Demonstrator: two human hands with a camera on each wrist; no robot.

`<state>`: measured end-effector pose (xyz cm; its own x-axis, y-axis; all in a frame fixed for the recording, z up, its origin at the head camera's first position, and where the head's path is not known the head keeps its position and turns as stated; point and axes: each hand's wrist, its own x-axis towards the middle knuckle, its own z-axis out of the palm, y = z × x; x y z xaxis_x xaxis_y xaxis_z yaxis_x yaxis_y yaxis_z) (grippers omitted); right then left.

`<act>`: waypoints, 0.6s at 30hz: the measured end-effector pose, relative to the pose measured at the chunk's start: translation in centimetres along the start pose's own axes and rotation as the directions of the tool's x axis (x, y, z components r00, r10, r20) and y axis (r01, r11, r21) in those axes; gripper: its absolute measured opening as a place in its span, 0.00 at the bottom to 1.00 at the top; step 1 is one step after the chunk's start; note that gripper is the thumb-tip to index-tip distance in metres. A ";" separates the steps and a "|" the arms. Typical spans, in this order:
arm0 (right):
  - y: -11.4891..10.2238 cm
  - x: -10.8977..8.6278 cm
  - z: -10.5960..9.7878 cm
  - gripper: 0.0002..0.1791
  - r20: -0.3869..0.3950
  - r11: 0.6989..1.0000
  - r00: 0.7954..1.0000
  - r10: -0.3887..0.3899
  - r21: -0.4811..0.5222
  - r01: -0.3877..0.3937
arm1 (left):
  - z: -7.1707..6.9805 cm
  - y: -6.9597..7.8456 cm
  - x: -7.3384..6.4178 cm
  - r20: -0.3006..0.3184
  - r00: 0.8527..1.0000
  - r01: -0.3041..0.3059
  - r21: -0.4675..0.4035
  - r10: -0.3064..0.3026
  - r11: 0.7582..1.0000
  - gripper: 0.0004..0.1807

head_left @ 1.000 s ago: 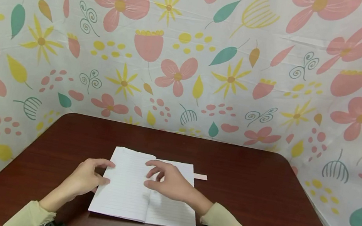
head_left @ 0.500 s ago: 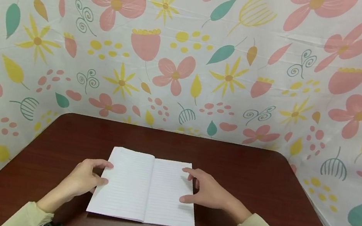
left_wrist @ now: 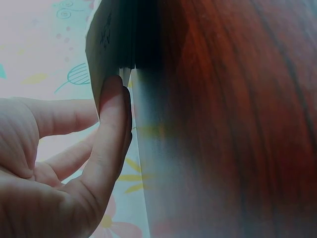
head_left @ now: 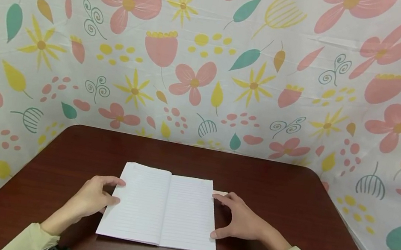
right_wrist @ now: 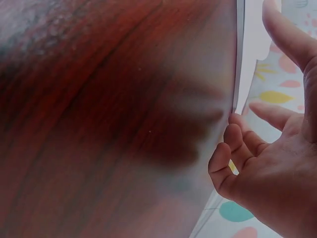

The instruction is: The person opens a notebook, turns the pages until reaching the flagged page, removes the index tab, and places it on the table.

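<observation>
Lined notebook (head_left: pixel 140 215), spread on counter (head_left: pixel 262 177); left hand (head_left: pixel 92 195) grips left edge; right hand (head_left: pixel 244 221), fingers wide, at right edge.

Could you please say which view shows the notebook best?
The head view: it shows nearly the whole open notebook from above. The left wrist view catches only part of its left side; the right wrist view, a narrow strip of its edge.

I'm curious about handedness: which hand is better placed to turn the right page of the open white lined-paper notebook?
Probably the right hand: its fingers are at the right edge of the notebook; the left hand holds the opposite edge.
</observation>
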<state>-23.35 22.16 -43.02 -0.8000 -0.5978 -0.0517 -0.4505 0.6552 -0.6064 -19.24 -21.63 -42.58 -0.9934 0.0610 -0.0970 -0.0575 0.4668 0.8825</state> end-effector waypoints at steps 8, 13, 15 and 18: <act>0.2 -0.1 0.4 0.58 -0.007 0.999 1.000 0.015 -0.052 -0.015 | 0.0 0.1 -0.1 0.002 1.000 0.000 0.003 0.000 1.000 0.25; 0.2 -0.1 0.6 0.58 -0.014 0.997 1.000 0.020 -0.080 -0.021 | -0.1 0.1 -0.1 0.002 1.000 -0.002 0.005 0.002 1.000 0.25; 0.1 -0.1 0.6 0.58 -0.017 0.996 1.000 0.025 -0.086 -0.026 | -0.1 0.1 0.0 0.001 1.000 -0.005 0.004 0.005 1.000 0.25; 0.1 0.0 0.7 0.57 -0.020 0.996 0.999 0.025 -0.089 -0.027 | -0.1 0.1 0.0 0.000 1.000 -0.009 0.004 0.009 1.000 0.24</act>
<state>-23.13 21.87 -43.58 -0.8190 -0.5715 -0.0507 -0.4621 0.7094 -0.5322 -19.26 -21.67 -42.50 -0.9939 0.0654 -0.0888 -0.0478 0.4696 0.8816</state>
